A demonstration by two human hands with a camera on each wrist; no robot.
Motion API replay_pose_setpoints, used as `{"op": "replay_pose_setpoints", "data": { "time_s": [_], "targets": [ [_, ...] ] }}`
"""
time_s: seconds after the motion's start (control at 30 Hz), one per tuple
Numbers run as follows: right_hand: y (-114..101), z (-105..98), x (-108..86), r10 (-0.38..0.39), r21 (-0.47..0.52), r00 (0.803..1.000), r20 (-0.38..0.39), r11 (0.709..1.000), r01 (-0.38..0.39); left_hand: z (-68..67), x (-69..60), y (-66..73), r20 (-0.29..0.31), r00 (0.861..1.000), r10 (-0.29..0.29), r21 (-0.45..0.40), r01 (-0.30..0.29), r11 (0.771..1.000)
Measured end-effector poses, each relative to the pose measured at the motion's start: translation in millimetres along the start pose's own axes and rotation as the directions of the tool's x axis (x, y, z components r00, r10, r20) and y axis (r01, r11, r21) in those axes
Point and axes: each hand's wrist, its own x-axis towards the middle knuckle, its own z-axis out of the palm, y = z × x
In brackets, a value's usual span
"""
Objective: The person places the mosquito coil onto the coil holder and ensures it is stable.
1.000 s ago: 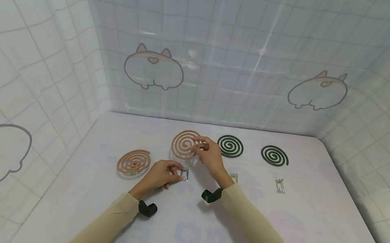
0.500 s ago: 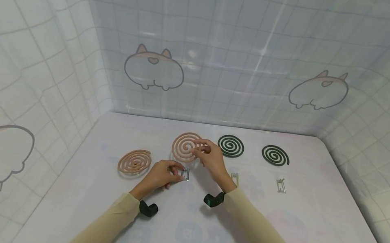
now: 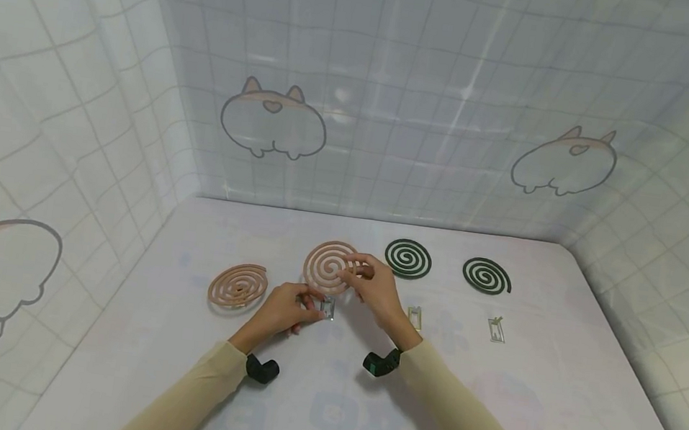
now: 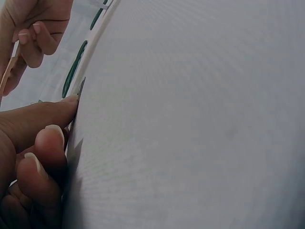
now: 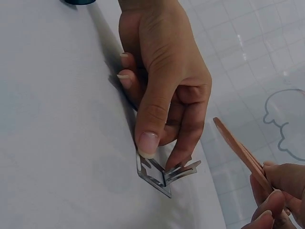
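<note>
My right hand (image 3: 374,284) pinches the edge of an orange-brown spiral coil (image 3: 326,268), held above the table; in the right wrist view the coil (image 5: 243,151) appears nearly edge-on between thumb and fingers. With thumb and fingertips my left hand (image 3: 282,311) holds a small metal stand (image 3: 328,307) down on the table. The right wrist view shows that stand (image 5: 155,177) as a flat frame with raised prongs, the left thumb on its frame and a finger at the prongs. The coil is above the stand, apart from it.
Another orange-brown coil (image 3: 237,286) rests tilted on a stand at the left. Two green coils (image 3: 408,259) (image 3: 486,276) lie toward the back right. In front of them stand two more metal stands (image 3: 414,318) (image 3: 495,330). Patterned cloth walls (image 3: 398,106) surround the table.
My right hand has brought the coil toward me and slightly right, lower in the head view and closer to the stand. My left hand has stayed on the stand.
</note>
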Motion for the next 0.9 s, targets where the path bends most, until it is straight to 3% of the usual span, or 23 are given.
{"op": "replay_pose_setpoints", "data": {
  "time_s": [0.53,0.9],
  "targets": [
    [6,-2,-12.1,-0.005,0.044,0.999,0.045,0.999,0.003,-0.9,-0.6,0.9,0.0,0.998,-0.057,0.028,0.057,0.998],
    [8,-4,-17.2,0.039,0.064,0.997,0.064,0.997,-0.043,-0.5,-1.2,0.4,-0.011,1.0,-0.018,0.04,0.018,0.999]
  ]
}}
